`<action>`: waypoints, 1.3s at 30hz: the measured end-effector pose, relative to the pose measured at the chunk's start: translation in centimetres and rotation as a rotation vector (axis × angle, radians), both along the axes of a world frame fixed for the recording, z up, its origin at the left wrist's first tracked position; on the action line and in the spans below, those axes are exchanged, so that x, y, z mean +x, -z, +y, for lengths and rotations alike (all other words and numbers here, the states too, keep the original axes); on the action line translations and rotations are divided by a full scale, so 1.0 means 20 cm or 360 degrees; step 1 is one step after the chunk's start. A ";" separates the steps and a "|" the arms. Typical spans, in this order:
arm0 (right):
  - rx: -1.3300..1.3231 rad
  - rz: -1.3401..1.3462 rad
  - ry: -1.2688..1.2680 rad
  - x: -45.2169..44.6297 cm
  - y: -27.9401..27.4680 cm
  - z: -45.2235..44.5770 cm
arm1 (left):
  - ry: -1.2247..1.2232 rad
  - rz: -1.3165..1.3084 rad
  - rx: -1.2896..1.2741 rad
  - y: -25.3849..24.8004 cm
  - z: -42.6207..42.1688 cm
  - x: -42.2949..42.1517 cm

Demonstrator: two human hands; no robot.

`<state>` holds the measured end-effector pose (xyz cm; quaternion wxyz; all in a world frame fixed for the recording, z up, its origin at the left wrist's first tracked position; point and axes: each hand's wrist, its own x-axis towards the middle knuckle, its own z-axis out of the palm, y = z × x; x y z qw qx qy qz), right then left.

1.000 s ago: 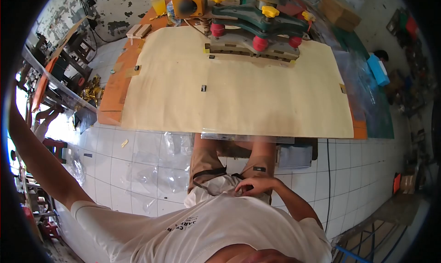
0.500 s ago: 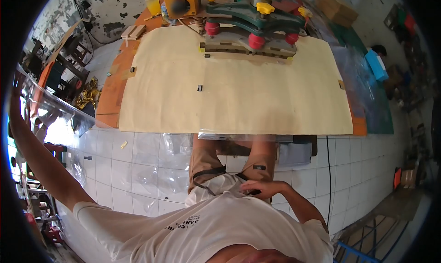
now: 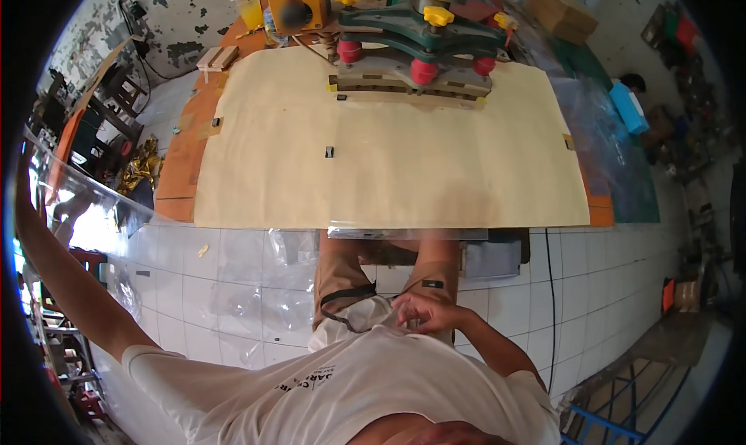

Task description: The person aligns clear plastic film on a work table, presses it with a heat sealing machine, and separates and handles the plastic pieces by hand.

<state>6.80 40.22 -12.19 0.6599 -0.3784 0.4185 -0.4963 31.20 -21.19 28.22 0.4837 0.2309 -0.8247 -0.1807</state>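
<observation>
At the far left edge, my left hand (image 3: 25, 146) is raised on an outstretched arm. A clear plastic sheet (image 3: 97, 182) hangs from it towards the table's left corner; the fingers barely show in the dark rim. My right hand (image 3: 426, 313) is over my lap, fingers loosely bent and apart, with nothing visible in them. In front of me, a tan sheet (image 3: 404, 165) covers the table, with small black pieces (image 3: 329, 152) on it. Over its back part stands a press head (image 3: 420, 33) with green arms, yellow knobs and red knobs. A clear plastic strip (image 3: 404, 233) sticks out at the front edge.
A yellow box with a dark round button (image 3: 295, 6) and a cup of yellow drink (image 3: 250, 10) stand at the back left. Wooden blocks (image 3: 217, 57) lie nearby. Clear plastic (image 3: 249, 305) lies on the tiled floor. A person (image 3: 633, 83) is at the far right.
My right hand has risen slightly off my lap and its fingers have bent apart. My left hand remains out at the left edge with the plastic sheet. The whole view has shifted slightly.
</observation>
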 end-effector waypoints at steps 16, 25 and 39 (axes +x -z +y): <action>0.0148 0.0596 0.2287 -1.27 -0.73 0.63 | 0.0279 -0.0353 0.1233 0.80 -0.30 -0.22; 0.0617 0.1089 0.2477 -2.11 -0.58 0.58 | 0.0260 -0.0499 0.1455 1.32 -0.17 -0.79; 0.0842 0.1989 0.2871 -2.22 -0.38 0.58 | -0.0563 -0.0919 0.0557 1.41 0.02 -0.97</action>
